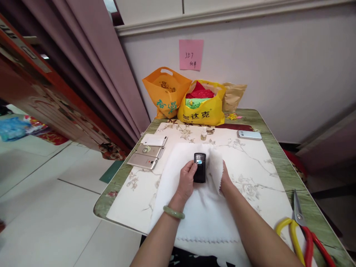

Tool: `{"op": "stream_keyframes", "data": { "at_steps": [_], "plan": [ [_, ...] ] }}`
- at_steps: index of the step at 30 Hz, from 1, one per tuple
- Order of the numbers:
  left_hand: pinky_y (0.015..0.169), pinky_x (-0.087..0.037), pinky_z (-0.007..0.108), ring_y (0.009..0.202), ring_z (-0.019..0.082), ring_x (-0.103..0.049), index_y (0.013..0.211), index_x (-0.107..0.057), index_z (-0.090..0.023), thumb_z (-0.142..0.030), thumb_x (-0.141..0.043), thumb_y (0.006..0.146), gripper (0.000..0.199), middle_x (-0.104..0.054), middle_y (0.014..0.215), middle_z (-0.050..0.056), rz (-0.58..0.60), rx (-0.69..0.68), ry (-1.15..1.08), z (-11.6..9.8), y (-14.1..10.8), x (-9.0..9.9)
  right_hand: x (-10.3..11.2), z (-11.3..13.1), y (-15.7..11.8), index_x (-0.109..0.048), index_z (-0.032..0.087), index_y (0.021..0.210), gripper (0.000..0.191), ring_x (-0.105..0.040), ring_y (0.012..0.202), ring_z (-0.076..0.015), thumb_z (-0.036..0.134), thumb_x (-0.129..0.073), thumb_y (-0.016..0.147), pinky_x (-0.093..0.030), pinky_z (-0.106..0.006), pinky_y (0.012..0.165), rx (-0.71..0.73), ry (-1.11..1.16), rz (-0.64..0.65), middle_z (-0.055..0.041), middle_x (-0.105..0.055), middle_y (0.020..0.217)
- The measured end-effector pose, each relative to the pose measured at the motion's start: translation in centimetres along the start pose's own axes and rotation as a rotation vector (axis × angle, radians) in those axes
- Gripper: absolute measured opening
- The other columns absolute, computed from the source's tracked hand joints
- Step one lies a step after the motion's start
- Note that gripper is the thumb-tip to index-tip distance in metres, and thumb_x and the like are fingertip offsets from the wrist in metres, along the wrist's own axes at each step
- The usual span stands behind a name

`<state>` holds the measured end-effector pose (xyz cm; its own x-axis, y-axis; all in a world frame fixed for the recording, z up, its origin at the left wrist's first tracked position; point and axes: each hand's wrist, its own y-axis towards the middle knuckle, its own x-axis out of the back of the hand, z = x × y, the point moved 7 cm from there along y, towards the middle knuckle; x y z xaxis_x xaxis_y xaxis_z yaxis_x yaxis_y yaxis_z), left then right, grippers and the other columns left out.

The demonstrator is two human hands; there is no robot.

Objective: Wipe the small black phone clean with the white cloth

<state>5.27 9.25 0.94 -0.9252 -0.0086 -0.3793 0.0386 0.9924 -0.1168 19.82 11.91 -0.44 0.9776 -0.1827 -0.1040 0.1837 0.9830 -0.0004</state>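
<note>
My left hand (185, 180), with a green bangle (174, 212) at its wrist, grips a small black mobile phone (200, 174) by its left side. The thumb lies on the phone's face, near a bright bluish spot. A white cloth (205, 218) with a scalloped edge is spread beneath. My right hand (225, 177) is closed behind a raised fold of this cloth, to the right of the phone; the fold hides most of its fingers.
Several phones (142, 161) lie in a row at the left, and a silver phone (249, 135) at the back right. A small bottle (204, 134) stands behind the cloth. Orange (168, 97) and yellow bags (204, 113) stand at the back. Scissors (299, 218) lie at the right edge.
</note>
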Motion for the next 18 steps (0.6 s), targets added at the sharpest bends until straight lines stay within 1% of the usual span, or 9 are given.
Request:
{"op": "stream_keyframes", "data": {
  "at_steps": [2,4,6,10,14,16,18],
  "plan": [
    [0.069,-0.044,0.024,0.073,0.013,-0.056,0.091,-0.065,-0.017,-0.039,-0.07,0.076,0.028,-0.066,0.083,0.0,0.054,0.008,0.028,0.0,-0.1,-0.5,-0.4,0.0,-0.4,-0.055,0.019,0.067,0.027,-0.044,0.051,-0.0134,0.046,-0.061,0.07,-0.041,-0.027,0.047,-0.066,0.063,-0.024,0.002,-0.053,0.056],
    [0.062,-0.042,0.023,0.065,0.012,-0.053,0.092,-0.062,-0.018,-0.038,-0.072,0.074,0.029,-0.063,0.075,-0.001,0.088,0.023,0.061,0.1,-0.2,-0.9,-1.0,0.1,-0.7,-0.058,0.018,0.069,0.024,-0.043,0.052,-0.0122,0.041,-0.064,0.067,-0.04,-0.025,0.047,-0.106,0.105,0.0,0.0031,-0.054,0.057],
    [0.058,-0.041,0.022,0.06,0.011,-0.05,0.089,-0.059,-0.018,-0.04,-0.071,0.075,0.028,-0.059,0.069,-0.003,0.052,0.007,0.095,0.1,-0.2,-0.8,-1.6,0.3,-0.8,-0.061,0.017,0.07,0.024,-0.044,0.053,-0.012,0.04,-0.065,0.067,-0.041,-0.025,0.049,-0.114,0.107,0.024,0.0032,-0.056,0.058],
    [0.064,-0.041,0.022,0.067,0.012,-0.049,0.077,-0.056,-0.018,-0.043,-0.064,0.081,0.027,-0.055,0.071,-0.002,-0.105,-0.121,0.177,-0.5,0.2,0.5,-2.1,0.8,-1.0,-0.066,0.016,0.071,0.021,-0.047,0.057,-0.013,0.037,-0.064,0.069,-0.041,-0.024,0.054,-0.031,-0.007,0.041,0.0027,-0.058,0.06],
    [0.065,-0.042,0.022,0.068,0.011,-0.048,0.075,-0.052,-0.019,-0.047,-0.06,0.083,0.031,-0.052,0.07,-0.003,-0.324,-0.172,0.178,-0.6,0.5,2.9,-3.3,1.0,-1.5,-0.07,0.016,0.075,0.019,-0.05,0.061,-0.0149,0.033,-0.061,0.071,-0.042,-0.024,0.058,0.001,-0.196,0.205,0.0022,-0.059,0.061],
    [0.064,-0.042,0.022,0.066,0.011,-0.048,0.075,-0.05,-0.019,-0.05,-0.059,0.083,0.033,-0.051,0.069,-0.003,-0.441,-0.191,0.159,-0.5,0.4,4.1,-3.9,0.9,-1.7,-0.07,0.016,0.077,0.019,-0.052,0.063,-0.0159,0.031,-0.061,0.071,-0.042,-0.024,0.059,-0.005,-0.242,0.299,0.0016,-0.06,0.063],
    [0.061,-0.042,0.022,0.064,0.011,-0.047,0.073,-0.049,-0.019,-0.052,-0.058,0.083,0.036,-0.049,0.067,-0.004,-0.532,-0.221,0.149,-0.7,0.2,5.0,-4.2,0.9,-1.8,-0.07,0.016,0.076,0.018,-0.053,0.064,-0.0161,0.03,-0.061,0.07,-0.042,-0.024,0.06,-0.004,-0.272,0.389,0.0011,-0.062,0.066]
  ]
}}
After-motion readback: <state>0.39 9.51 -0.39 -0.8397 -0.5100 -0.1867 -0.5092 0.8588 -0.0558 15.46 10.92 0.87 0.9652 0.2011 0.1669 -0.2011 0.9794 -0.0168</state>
